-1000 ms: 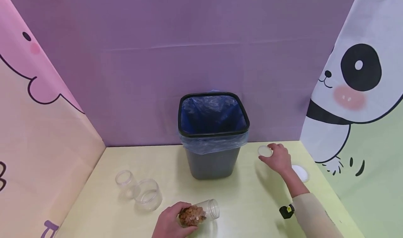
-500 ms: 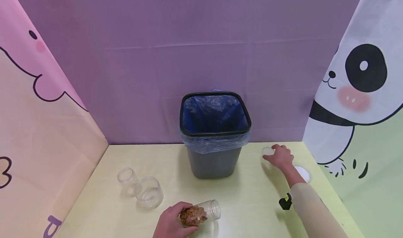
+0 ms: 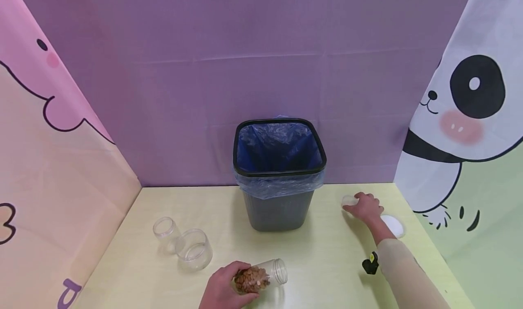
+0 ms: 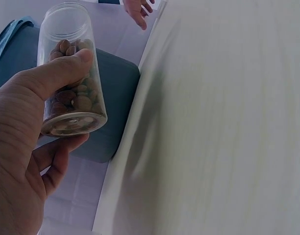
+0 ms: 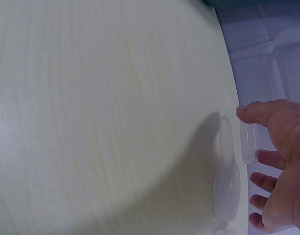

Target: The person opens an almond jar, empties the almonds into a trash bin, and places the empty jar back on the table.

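My left hand [image 3: 224, 287] grips a clear plastic jar [image 4: 74, 98] with its thumb across the front. Small brown nut-like pieces [image 3: 249, 280] fill its lower part, and its uncapped mouth points right in the head view. At the far right of the table, my right hand [image 3: 366, 206] pinches a small round translucent lid [image 5: 249, 142] by its edge between thumb and index finger, close over the tabletop. The other fingers are spread apart. A larger white lid [image 3: 392, 226] lies flat beside the right wrist, partly hidden by the arm.
A grey bin [image 3: 278, 211] with a blue liner stands at the back centre. Two clear open containers, a narrow jar [image 3: 164, 231] and a wider one [image 3: 194, 250], stand at the left. Purple cloth [image 3: 184, 118] hangs behind the table [image 3: 318, 272].
My right hand has moved slightly to the right and down with the small lid, lower over the table. My left hand and the jar have stayed almost still.
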Motion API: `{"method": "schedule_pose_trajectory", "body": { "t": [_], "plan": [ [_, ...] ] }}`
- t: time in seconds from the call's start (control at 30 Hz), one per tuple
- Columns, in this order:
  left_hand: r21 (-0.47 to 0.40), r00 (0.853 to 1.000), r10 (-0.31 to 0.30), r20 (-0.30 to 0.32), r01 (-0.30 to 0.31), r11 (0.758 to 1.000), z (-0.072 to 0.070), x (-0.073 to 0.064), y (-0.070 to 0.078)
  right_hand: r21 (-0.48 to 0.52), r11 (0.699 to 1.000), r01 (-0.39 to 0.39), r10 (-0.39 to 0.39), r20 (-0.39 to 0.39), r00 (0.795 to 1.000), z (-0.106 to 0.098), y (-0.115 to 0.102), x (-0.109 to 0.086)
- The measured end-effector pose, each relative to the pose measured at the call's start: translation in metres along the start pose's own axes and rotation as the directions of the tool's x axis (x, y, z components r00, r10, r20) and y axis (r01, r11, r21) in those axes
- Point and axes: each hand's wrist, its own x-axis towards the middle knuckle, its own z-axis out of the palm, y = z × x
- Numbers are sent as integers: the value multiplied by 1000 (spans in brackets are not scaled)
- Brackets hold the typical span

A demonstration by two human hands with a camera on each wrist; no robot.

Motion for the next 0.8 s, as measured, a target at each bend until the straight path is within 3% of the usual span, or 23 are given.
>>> {"method": "schedule_pose_trajectory", "body": {
  "t": [0.57, 0.8],
  "plan": [
    [-7, 1000, -24, 11, 24, 1000, 1, -1, -2, 10, 1000, -21, 21, 58, 998, 12, 12, -1],
    [7, 999, -35, 18, 35, 999, 1, -1, -3, 23, 999, -23, 22, 31, 999, 13, 10, -1]
  ]
}}
